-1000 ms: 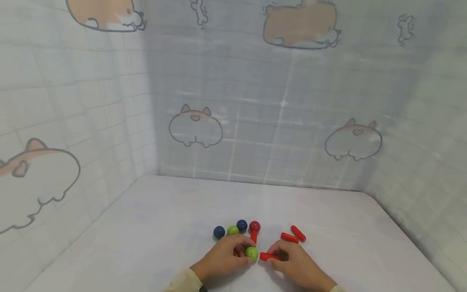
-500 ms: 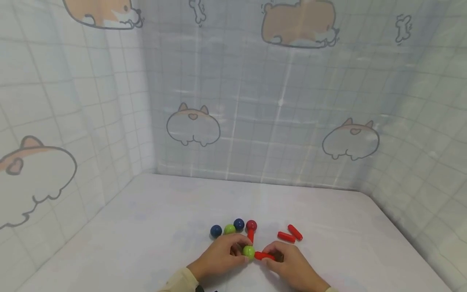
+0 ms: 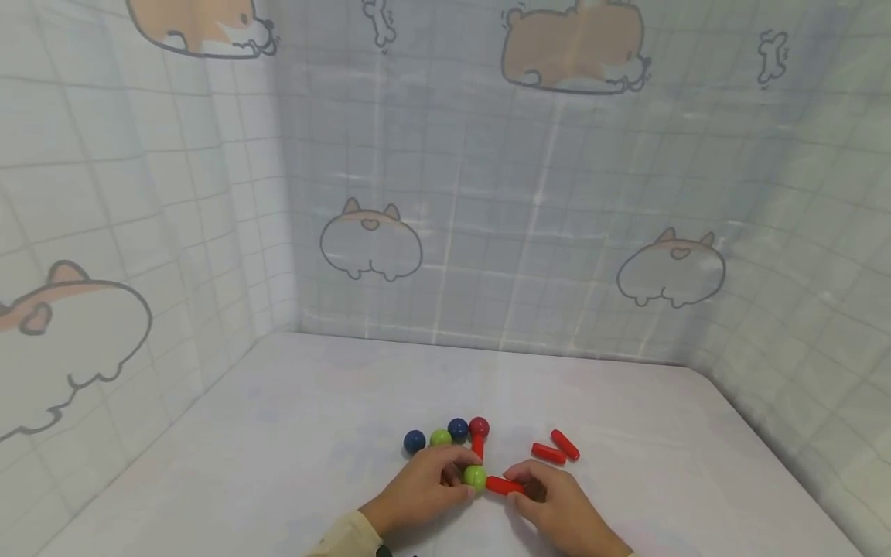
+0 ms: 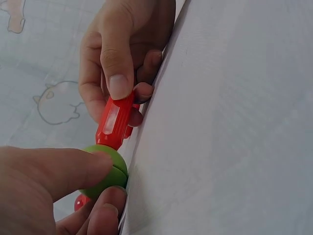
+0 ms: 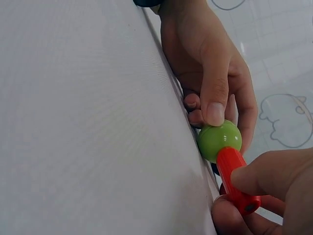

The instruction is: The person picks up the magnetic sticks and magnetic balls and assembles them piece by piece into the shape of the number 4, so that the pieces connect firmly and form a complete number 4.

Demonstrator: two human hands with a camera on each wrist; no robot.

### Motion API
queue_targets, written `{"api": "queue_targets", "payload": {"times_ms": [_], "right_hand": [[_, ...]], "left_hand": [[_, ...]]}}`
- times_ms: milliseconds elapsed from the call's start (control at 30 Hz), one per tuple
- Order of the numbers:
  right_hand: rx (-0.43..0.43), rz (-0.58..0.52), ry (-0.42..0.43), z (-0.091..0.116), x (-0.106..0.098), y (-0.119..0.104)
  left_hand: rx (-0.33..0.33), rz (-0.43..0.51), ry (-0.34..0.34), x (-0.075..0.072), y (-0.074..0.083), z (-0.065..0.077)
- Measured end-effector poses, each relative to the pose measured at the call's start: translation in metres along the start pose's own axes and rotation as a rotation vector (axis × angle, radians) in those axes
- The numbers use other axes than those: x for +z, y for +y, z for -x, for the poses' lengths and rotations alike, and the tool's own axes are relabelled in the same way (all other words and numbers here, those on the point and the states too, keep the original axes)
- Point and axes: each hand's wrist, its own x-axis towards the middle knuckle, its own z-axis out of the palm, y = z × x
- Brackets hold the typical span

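My left hand [image 3: 428, 483] pinches a green ball [image 3: 476, 479] between thumb and fingers, close to the table. From that ball a red rod [image 3: 477, 449] runs back to a red ball [image 3: 479, 427]. My right hand [image 3: 557, 499] pinches another red rod [image 3: 504, 486] by its outer end. In both wrist views this rod [image 4: 113, 122] meets the green ball [image 5: 219, 141] end-on. A dark spot shows on the rod's free end in the right wrist view.
Left of the red ball sit a dark blue ball [image 3: 457, 429], a second green ball [image 3: 441, 439] and another blue ball [image 3: 414, 442]. Two loose red rods [image 3: 549, 453] lie to the right on the white table [image 3: 334, 402]. Patterned curtains [image 3: 445, 155] enclose the sides and back.
My right hand has brought its red rod leftward from a gap until its end meets the green ball. My left hand keeps its pinch on that ball.
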Motion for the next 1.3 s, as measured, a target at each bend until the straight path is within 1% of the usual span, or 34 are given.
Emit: {"api": "queue_targets", "payload": {"times_ms": [100,233,300,400,533,633,767,867,933,1033,1133,1167,1233,1300], "right_hand": [[0.012,-0.013,0.004,0.001,-0.001,0.0],[0.026,-0.024,0.007,0.001,-0.001,-0.001],[0.032,-0.011,0.014,0.001,0.0,-0.001],[0.044,0.015,0.029,0.001,0.001,-0.001],[0.059,0.032,0.039,0.0,0.001,-0.001],[0.066,0.022,0.038,0.0,0.0,-0.001],[0.054,0.001,0.03,0.001,-0.001,0.002],[0.043,0.0,0.028,0.002,-0.001,0.004],[0.032,0.0,0.027,0.002,-0.001,0.005],[0.023,-0.001,0.025,0.002,-0.001,0.006],[0.016,-0.005,0.022,0.002,0.0,0.008],[0.02,-0.006,0.022,0.002,0.0,0.008],[0.027,-0.003,0.023,0.001,0.0,0.009],[0.027,-0.002,0.023,0.0,0.001,0.009]], "left_hand": [[-0.004,0.015,-0.003,0.0,0.0,-0.001],[-0.041,0.055,-0.001,-0.004,0.001,0.001],[-0.05,0.062,0.006,-0.006,0.002,0.003],[-0.029,0.043,0.02,-0.01,0.004,0.005],[0.024,0.022,0.056,-0.017,0.004,0.005],[0.061,-0.008,0.111,-0.02,0.001,0.005],[0.102,-0.027,0.212,-0.022,-0.006,0.005],[0.103,-0.019,0.277,-0.027,-0.01,0.005],[0.088,-0.032,0.333,-0.032,-0.012,0.004],[0.037,-0.043,0.432,-0.043,-0.016,0.005],[-0.029,0.005,0.522,-0.053,-0.023,0.006],[-0.046,0.025,0.54,-0.055,-0.025,0.006],[-0.059,0.055,0.566,-0.058,-0.029,0.006],[-0.071,0.05,0.587,-0.061,-0.033,0.006]]}}
